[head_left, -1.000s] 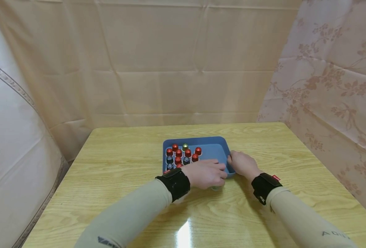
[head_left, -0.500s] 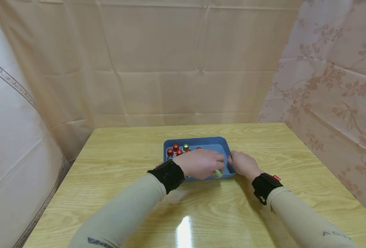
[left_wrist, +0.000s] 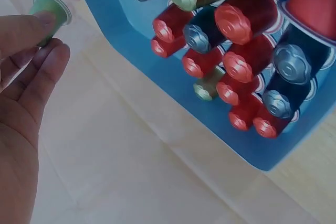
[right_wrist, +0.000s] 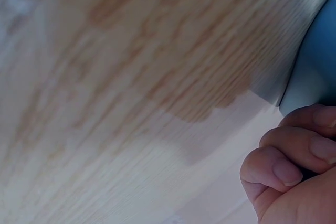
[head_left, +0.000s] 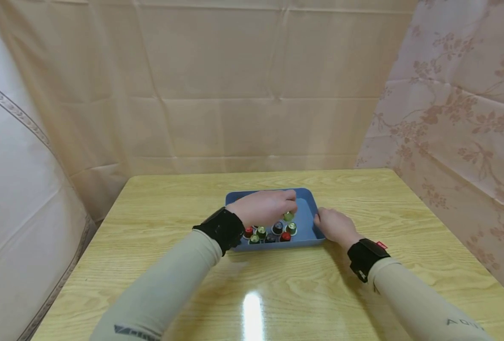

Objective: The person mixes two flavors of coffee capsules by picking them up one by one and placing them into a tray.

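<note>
In the head view my left hand (head_left: pixel 265 207) is over the blue tray (head_left: pixel 308 219), pinching a light green coffee capsule (head_left: pixel 288 216) above it. The left wrist view shows the thumb and fingertips on that capsule (left_wrist: pixel 55 10), which is apart from the others. Red, green and dark blue capsules stand on the tray, such as a red capsule (head_left: pixel 285 237) at the front; my left hand hides many of them in the head view. My right hand (head_left: pixel 337 225) grips the tray's right wall; its curled fingers (right_wrist: pixel 273 169) show in the right wrist view.
The tray rests on a wood-grain table (head_left: pixel 171 208). Behind the table hangs a beige cloth (head_left: pixel 218 94), and a flowered cloth (head_left: pixel 461 123) hangs at the right. Both hands have black wrist straps.
My left hand has risen from the tray's near edge with the light green capsule and moved away from me, over the tray. My right hand has stayed at the tray's right side.
</note>
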`<state>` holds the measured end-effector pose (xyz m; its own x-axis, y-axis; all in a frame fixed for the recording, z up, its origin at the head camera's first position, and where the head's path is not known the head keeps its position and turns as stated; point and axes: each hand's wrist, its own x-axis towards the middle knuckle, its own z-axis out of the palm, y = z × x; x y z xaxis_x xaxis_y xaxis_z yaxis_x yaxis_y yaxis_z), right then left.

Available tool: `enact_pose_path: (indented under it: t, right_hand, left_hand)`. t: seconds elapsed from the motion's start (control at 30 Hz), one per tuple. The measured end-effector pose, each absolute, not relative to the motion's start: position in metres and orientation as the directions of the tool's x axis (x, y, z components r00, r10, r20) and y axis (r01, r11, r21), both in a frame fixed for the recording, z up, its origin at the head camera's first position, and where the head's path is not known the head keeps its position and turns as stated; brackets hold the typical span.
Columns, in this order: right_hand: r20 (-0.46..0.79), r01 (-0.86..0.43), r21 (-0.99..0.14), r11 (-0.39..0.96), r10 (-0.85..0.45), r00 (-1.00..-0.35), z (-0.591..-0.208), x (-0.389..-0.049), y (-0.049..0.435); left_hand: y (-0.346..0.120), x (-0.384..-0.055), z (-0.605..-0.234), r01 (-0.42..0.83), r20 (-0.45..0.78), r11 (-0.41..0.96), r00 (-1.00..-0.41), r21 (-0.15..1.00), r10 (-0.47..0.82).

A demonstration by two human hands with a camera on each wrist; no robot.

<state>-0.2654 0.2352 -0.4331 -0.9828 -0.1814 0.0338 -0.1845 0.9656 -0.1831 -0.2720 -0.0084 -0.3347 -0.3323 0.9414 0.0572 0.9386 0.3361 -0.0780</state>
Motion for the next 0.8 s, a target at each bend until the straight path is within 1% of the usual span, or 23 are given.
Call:
enact_pose_path:
  t: [0.13, 0.2, 0.27, 0.43, 0.6, 0.8]
  right_hand:
    - [0.048, -0.202, -0.186, 0.962, -0.196, -0.979, -0.433, -0.264, 0.234]
    - [0.064, -0.220, -0.179, 0.959, -0.212, -0.975, -0.433, -0.262, 0.233]
    - [0.074, -0.233, -0.176, 0.957, -0.223, -0.972, -0.433, -0.261, 0.232]
    - [0.080, -0.237, -0.170, 0.956, -0.227, -0.971, -0.432, -0.259, 0.230]
    - [0.075, -0.239, -0.169, 0.956, -0.229, -0.970, -0.431, -0.256, 0.227]
    - [0.057, -0.229, -0.173, 0.958, -0.223, -0.973, -0.434, -0.257, 0.226]
  left_hand:
    - [-0.014, -0.278, -0.337, 0.918, 0.044, 0.397, -0.398, 0.024, 0.916]
    - [-0.016, -0.281, -0.339, 0.905, 0.036, 0.422, -0.424, 0.047, 0.905]
    - [-0.018, -0.283, -0.340, 0.898, 0.032, 0.438, -0.439, 0.041, 0.898]
    - [-0.020, -0.287, -0.342, 0.895, 0.029, 0.446, -0.445, -0.011, 0.895]
    - [-0.018, -0.293, -0.342, 0.898, 0.023, 0.436, -0.436, -0.058, 0.900]
    - [-0.016, -0.296, -0.342, 0.899, 0.014, 0.435, -0.435, -0.045, 0.900]
